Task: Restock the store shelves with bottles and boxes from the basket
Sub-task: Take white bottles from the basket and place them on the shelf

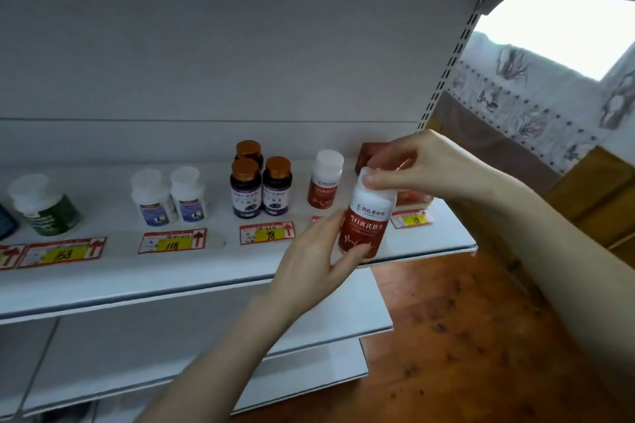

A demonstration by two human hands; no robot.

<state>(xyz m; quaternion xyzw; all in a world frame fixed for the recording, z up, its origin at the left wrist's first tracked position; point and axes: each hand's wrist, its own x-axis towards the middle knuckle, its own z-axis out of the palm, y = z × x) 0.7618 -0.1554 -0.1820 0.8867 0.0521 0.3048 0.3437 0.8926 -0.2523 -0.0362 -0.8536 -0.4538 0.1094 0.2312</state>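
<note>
Holds the white-capped plastic bottle with the red label (367, 220) upright at the front edge of the white metal shelf (137, 285), near its right corner; cannot tell whether set down yet. Grips the lower body with the curled left hand (309, 257) and pinches the cap from above with the right hand (422, 168). Probably steadies with both to face the label outward, in line before the matching red-labelled bottle (324, 182) standing mid-depth, left of the red cardboard box (372, 149) at the right rear.

Head-worn view, close above shelf (206, 269)
</note>
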